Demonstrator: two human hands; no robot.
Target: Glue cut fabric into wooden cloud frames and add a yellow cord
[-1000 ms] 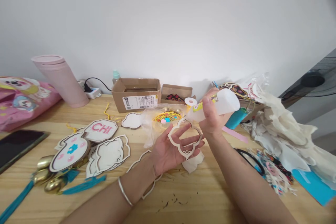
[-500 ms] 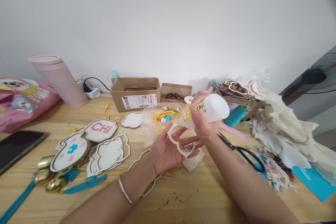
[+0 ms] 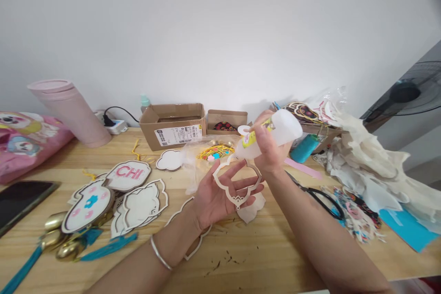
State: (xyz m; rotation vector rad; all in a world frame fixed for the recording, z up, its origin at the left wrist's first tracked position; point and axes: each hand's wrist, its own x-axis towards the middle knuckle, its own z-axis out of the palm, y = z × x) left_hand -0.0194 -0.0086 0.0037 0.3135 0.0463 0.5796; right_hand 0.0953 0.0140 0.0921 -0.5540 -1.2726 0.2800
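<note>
My left hand (image 3: 211, 203) is turned palm up with its fingers spread. It holds a thin pale wooden frame (image 3: 237, 200), scalloped in outline with a cut-out ornament at its lower tip, between thumb and fingers. My right hand (image 3: 269, 149) is wrapped round a white squeeze bottle (image 3: 288, 127), which looks like glue, with a yellow label. The bottle is tilted, its nozzle end down at the frame's upper rim; the tip itself is hard to make out. Beneath my left hand lies another scalloped frame (image 3: 195, 250), and a pale cloth piece (image 3: 253, 209) lies just beyond.
On the left are a CHI plaque (image 3: 129, 174), stacked wooden shapes (image 3: 141, 204), brass bells (image 3: 70, 248), a phone (image 3: 24, 202) and a pink tumbler (image 3: 74, 110). Cardboard boxes (image 3: 151, 135) stand at the wall. Scissors (image 3: 324, 200), teal thread (image 3: 305, 148) and crumpled cloth (image 3: 372, 161) are right.
The camera view has shifted slightly. My left hand and the frame have tilted a little, showing more of the frame's opening, while the bottle stays against its upper rim.
</note>
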